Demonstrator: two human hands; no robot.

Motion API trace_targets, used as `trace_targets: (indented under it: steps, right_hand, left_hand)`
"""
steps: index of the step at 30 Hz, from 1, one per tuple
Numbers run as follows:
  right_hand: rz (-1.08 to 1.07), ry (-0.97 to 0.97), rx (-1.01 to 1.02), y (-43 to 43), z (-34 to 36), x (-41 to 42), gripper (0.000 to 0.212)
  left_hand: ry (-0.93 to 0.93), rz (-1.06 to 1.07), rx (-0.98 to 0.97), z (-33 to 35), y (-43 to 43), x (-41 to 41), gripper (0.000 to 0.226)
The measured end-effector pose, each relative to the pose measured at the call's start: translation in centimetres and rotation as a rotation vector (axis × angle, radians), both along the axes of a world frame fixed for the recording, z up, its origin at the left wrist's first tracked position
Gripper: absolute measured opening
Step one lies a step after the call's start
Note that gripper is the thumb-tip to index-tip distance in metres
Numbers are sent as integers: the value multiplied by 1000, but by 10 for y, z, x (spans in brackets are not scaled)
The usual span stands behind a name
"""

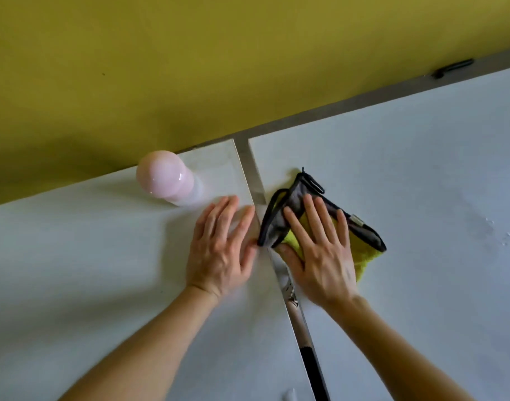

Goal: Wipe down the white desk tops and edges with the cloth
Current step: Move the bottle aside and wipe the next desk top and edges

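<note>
Far left: a pink rounded object [164, 175] stands on the left desk top [74, 256], close to the yellow wall [190, 68]. I cannot tell what it is.

My left hand [219, 247] lies flat on that desk top, fingers straight and slightly spread, holding nothing. Its fingertips reach the desk's right edge.

Next comes the gap [252, 175] between the two desks, a narrow channel running from me toward the wall.

The cloth [363, 256] lies just beyond the gap on the right desk top [421, 169]. Its nearest grey corner overhangs the gap, just beside my left fingertips. My right hand [320, 250] rests on top of it, palm down and fingers splayed, pressing rather than clutching. That hand has charge of it. The left is beside it but has no hold.

The cloth is folded and rumpled, grey with black trim uppermost and yellow pile showing beneath. Its long axis runs across, from the gap out to the right, with one point toward the wall.

Judgement: because the corner already sits over the gap, the inner desk edges are within reach of a short sweep leftward. The broad right top lies the other way.
</note>
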State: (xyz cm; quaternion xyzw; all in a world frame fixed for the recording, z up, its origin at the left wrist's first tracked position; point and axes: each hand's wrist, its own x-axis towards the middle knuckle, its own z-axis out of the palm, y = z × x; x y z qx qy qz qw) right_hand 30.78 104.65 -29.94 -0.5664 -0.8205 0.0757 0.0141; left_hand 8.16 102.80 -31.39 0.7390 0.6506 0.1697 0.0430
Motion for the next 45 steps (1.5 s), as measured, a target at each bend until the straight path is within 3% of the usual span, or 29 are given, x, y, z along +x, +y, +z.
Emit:
trace_targets:
  steps: [5,8,15,17,23,26,31,35,37,42,45]
  right_hand:
    - [-99,90,27,121,-9,-72,67]
    - [-94,102,39,139,-15,-83,67]
    - [-87,64,-3,-69,1,26,68]
    - [-152,57,-10,-78,1,27,68]
    - [-293,125,-1,119,-10,-70,65]
    - [-264,127,-15,156,-14,-89,66]
    - [-232,133,75,12,-13,-26,63]
    - [-289,70,-19,-113,6,21,66]
    - [-341,36,-17,-91,4,11,66]
    - [-344,104,17,79,-6,-61,68]
    - [-308,113,-5,112,-9,-70,68]
  left_hand:
    - [29,6,26,-1,0,0,58]
    - [29,11,42,-3,1,0,58]
    - [14,-9,49,-3,0,2,56]
    - [24,-9,63,-4,0,2,56]
    - [55,-3,76,-6,0,2,52]
    - [70,9,89,-8,2,3,52]
    - [38,-5,82,-5,3,0,52]
    - [41,-5,72,-3,1,0,55]
    - [50,-2,71,-4,0,0,56]
    - [73,-10,103,-8,2,-2,53]
    - [91,-3,122,-9,2,-1,52]
